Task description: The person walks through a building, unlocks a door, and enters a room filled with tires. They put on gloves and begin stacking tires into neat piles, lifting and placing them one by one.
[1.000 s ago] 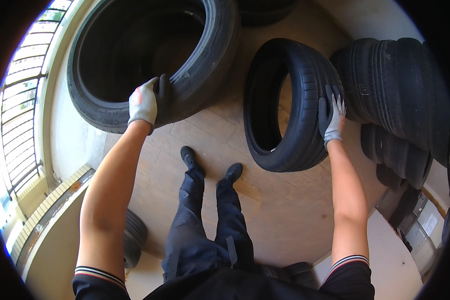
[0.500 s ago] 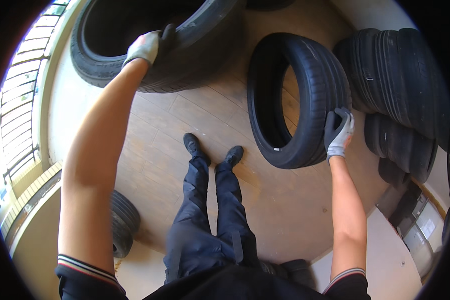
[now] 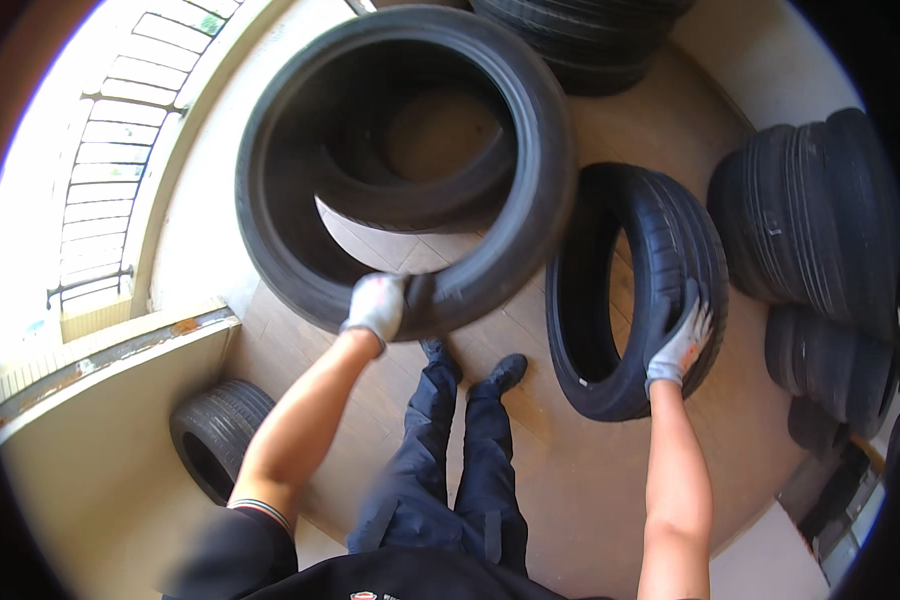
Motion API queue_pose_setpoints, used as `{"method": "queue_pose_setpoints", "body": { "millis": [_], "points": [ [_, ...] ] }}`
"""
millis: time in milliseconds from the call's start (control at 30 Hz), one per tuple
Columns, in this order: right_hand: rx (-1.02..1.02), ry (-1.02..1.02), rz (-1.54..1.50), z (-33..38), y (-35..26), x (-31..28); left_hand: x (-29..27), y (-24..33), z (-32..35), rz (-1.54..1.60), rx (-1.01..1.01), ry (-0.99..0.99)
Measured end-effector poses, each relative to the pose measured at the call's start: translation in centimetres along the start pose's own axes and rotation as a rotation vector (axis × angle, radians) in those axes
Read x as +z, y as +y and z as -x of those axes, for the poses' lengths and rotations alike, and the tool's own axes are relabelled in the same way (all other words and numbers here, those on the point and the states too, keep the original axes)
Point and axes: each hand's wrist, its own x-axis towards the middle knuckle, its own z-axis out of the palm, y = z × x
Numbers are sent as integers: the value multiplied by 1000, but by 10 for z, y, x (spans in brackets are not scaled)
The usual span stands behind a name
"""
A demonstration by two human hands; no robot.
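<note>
My left hand (image 3: 378,308), in a light grey glove with dark fingers, is closed round the near rim of a large black tire (image 3: 550,150). That tire is tilted with its opening toward me, and another tire (image 3: 410,208) shows through the hole. To the right, a second black tire (image 3: 660,230) stands upright on its tread. My right hand (image 3: 682,343), gloved alike, lies against its tread with the fingers stretched out. My feet are on the floor between and below the two tires.
Stacked tires (image 3: 790,220) line the right wall, and more tires (image 3: 580,40) stand at the far end. A small tire (image 3: 220,430) leans by the low wall (image 3: 110,400) on the left. A barred window (image 3: 120,150) runs along the left side of the tiled floor (image 3: 590,480).
The left-hand tire has come nearer and to the right, its opening now turned toward me. My right hand has flattened on the tread of the upright tire. The view has shifted.
</note>
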Motion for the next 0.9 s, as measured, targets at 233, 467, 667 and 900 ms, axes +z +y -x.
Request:
{"method": "queue_pose_setpoints", "body": {
  "millis": [233, 467, 667, 900],
  "points": [
    [34, -14, 7, -3, -6, 3, 126, -10, 49, 25, -110, -304],
    [-17, -21, -1, -11, -15, 3, 251, -19, 48, 64, -216, -515],
    [0, -59, 91, -7, -18, 5, 301, -13, 40, 4, -245, -601],
    [-12, -50, 158, -8, -11, 11, 253, 19, 28, 870, -577, -342]
  ]
}}
